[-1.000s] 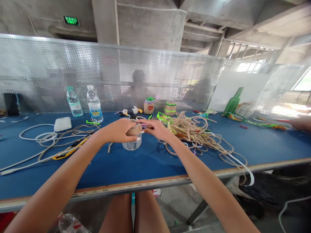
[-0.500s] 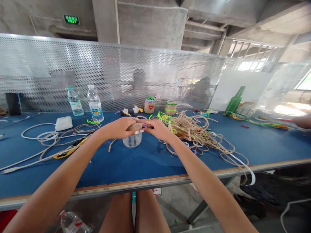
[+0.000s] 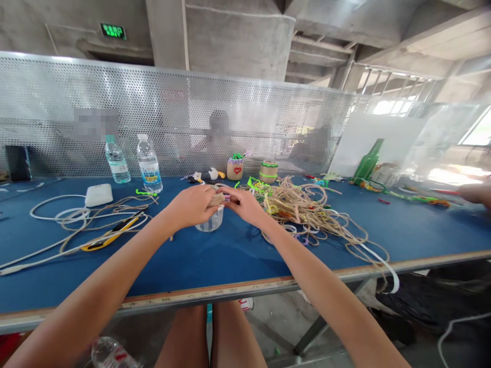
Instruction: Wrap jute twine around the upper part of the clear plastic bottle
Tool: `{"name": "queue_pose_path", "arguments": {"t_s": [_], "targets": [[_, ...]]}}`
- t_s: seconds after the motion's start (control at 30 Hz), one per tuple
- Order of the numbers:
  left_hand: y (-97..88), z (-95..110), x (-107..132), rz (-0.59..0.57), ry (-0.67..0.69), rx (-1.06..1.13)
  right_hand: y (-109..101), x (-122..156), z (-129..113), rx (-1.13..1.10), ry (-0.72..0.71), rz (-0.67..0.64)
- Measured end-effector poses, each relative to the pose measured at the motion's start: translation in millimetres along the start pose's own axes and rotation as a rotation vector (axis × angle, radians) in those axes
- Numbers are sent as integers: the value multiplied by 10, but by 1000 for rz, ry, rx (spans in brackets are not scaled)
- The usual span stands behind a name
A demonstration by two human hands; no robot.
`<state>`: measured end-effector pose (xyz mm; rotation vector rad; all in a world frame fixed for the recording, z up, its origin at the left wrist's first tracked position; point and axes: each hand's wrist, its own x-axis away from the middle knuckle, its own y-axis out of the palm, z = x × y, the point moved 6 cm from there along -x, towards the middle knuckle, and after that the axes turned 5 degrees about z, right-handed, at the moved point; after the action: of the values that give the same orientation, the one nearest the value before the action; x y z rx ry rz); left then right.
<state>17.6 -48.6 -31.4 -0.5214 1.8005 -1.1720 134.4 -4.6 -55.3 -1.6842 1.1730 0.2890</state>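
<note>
My left hand (image 3: 190, 206) and my right hand (image 3: 245, 204) meet above a clear plastic cup (image 3: 209, 223) on the blue table (image 3: 238, 268). My left fingers grip a small twine-wrapped piece (image 3: 217, 199), partly hidden by them. A thin pink strand (image 3: 230, 198) shows at my right fingertips, which pinch it against the piece's side. Beneath my hands, the cup's top is hidden. A large tangle of jute twine (image 3: 303, 212) with bright pipe cleaners lies just right of my right hand.
A yellow utility knife (image 3: 111, 236) and white cable (image 3: 57, 214) lie left, by a white box (image 3: 98, 194). Water bottles (image 3: 149, 163), small twine-wrapped crafts (image 3: 235, 168) and a green bottle (image 3: 368, 163) stand at the back. A co-worker's hand (image 3: 475, 194) enters at right.
My hands have drawn closer together over the cup, and the twine-wrapped piece has turned, showing less of its surface. More of the cup's side shows below them.
</note>
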Motion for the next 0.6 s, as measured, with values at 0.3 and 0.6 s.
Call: {"name": "queue_pose_path", "arguments": {"t_s": [0.3,0.6], "targets": [[68,-288,-8,-121,107,374,-29,-6,-41,-7,0,-39],[58,-283,1,-139,128,433,-117,7,-26,-110,93,-113]]}}
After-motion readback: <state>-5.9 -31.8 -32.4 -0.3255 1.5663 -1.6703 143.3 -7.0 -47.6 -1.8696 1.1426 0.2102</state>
